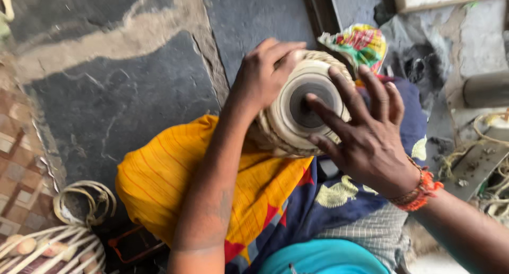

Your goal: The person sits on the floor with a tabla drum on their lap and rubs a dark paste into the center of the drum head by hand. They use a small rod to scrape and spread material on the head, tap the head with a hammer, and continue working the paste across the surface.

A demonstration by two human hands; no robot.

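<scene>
A small hand drum (289,112) with a pale skin head, a dark round centre patch and woven lacing around its rim rests on my lap, over yellow and blue patterned cloth (164,173). My left hand (262,75) grips the drum's upper left rim, fingers curled over the edge. Spread flat, the fingers of my right hand (363,138) touch the drum head near the dark patch. An orange thread band circles my right wrist.
Dark stone floor (122,104) lies to the left. Pale strap coils and another laced drum body (47,247) sit at the bottom left. A colourful crumpled wrapper (360,43) lies beyond the drum. Cords and a metal piece (477,162) are at the right.
</scene>
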